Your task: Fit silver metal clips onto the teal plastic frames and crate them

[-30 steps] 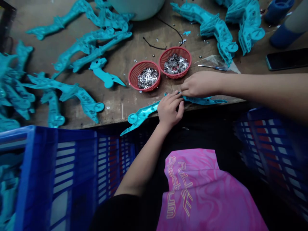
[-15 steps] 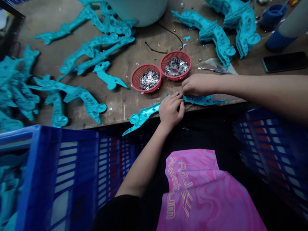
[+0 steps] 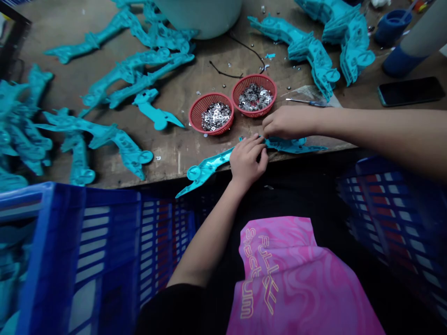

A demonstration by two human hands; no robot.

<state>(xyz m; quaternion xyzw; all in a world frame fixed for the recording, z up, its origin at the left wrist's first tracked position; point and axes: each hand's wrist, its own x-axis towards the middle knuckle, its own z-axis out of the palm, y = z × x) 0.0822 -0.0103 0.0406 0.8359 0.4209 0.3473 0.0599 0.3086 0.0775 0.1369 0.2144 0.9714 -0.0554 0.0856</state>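
Pinching at the front edge of a worn brown wooden desk (image 3: 167, 156), the person's left hand (image 3: 247, 162) and right hand (image 3: 288, 122) sit close together, both closed on a long, flat, shiny turquoise plastic moulding (image 3: 211, 166). That edge runs slantwise across the view. Below it drops a dark gap between a blue slatted plastic crate (image 3: 77, 260) on the left and a second blue slatted plastic crate (image 3: 391, 218) on the right, with a pink cloth with yellow lettering (image 3: 282, 279) in the gap.

The moulding is narrow, with a round disc near its pointed left end. It lies along the edge, that end jutting past the wood over the gap and the other end stretching right on the desk. The left hand covers its middle, and the right fingertips (image 3: 267, 131) press near its upper edge.

Just above the hands sit two round red mesh baskets (image 3: 253, 77) heaped with small silver metal pieces (image 3: 215, 116). More turquoise plastic mouldings (image 3: 118, 142) lie spread to the left.
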